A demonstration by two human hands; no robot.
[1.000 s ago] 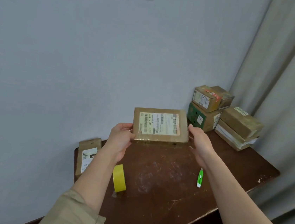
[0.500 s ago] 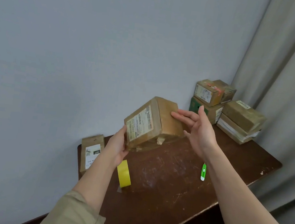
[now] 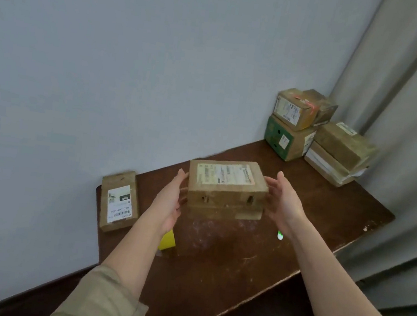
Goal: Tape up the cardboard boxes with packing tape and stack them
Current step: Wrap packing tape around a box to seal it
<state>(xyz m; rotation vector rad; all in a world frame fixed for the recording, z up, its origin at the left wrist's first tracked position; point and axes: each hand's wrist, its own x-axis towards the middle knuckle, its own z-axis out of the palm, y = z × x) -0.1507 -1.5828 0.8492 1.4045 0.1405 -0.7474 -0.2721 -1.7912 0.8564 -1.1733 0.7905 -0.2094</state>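
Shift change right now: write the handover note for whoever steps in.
Left hand: open, flat against the left end of the labelled box.
Right hand: open, by its right end; contact unclear.
Box sits mid-table, label up.
Yellow tape roll lies under the left forearm; green cutter behind the right wrist.
Flat box waits far left.
Stacked boxes fill the back right corner.
Left: tape the centre box if needed, stack it, then the flat one.

Both forearms reach forward and slightly inward, bare below rolled khaki sleeves [image 3: 108,299]. The left hand [image 3: 170,200] is turned palm inward, fingers straight and pointing up and forward, the thumb hidden. The right hand [image 3: 284,203] mirrors it, palm facing left, fingers extended and close together, thumb raised.
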